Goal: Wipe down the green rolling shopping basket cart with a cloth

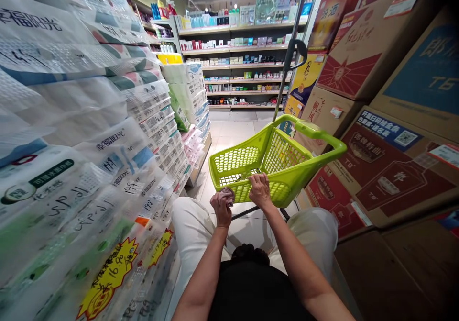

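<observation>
A lime-green shopping cart [245, 157] with perforated basket walls stands in front of me in the aisle. My left hand [221, 210] is closed around a crumpled greyish-pink cloth [227, 194], close against the near left corner of the cart's basket. With bent fingers hooked over the near rim, my right hand [261, 192] grips the basket edge. The green push handle [309, 128] is at the far right of the cart, and a thin dark pole with a hook [297, 53] rises behind it.
Stacked tissue packs [118, 139] line the left side closely. Printed cardboard cartons [387, 158] are piled on the right. Shelves with small boxed goods [244, 53] stand across the far end. Pale floor tiles [229, 128] run between them.
</observation>
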A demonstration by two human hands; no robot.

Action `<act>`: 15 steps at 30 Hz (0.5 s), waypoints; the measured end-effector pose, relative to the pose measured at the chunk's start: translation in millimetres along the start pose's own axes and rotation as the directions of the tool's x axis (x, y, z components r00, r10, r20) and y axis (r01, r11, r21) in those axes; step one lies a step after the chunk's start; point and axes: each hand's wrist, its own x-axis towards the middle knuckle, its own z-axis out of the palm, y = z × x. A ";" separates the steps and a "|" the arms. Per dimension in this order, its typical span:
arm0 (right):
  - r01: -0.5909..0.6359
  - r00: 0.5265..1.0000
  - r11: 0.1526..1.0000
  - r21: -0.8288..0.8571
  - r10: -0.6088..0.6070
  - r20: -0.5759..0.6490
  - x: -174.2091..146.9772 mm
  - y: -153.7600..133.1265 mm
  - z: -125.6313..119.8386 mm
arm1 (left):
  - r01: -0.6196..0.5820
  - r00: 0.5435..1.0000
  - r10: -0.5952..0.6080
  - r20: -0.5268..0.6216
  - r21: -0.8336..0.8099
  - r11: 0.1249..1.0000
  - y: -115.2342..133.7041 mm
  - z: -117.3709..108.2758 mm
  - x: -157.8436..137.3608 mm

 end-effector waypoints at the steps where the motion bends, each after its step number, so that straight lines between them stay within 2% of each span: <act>1: 0.000 1.000 1.000 0.008 0.000 -0.005 -0.5 -0.1 0.6 | 0.012 1.000 -0.012 -0.021 0.016 1.000 -3.7 -3.9 2.9; 4: -0.003 1.000 1.000 0.027 0.004 -0.016 -1.8 -0.7 2.8 | 0.033 0.995 -0.028 -0.092 0.051 0.998 -8.2 -9.7 5.7; 8: -0.010 1.000 1.000 0.026 0.011 -0.028 -3.3 -0.2 3.0 | -0.079 0.997 0.079 -0.008 0.011 0.997 -1.6 -6.5 4.8; 10: 0.002 0.999 1.000 0.029 -0.001 -0.033 -3.9 1.1 1.9 | -0.109 0.994 0.109 -0.014 -0.021 0.994 1.4 -5.2 9.2; 15: 0.043 0.997 0.998 0.039 -0.040 -0.072 -4.7 2.8 2.5 | -0.052 0.958 0.016 -0.286 -0.119 0.992 -4.4 -4.3 24.5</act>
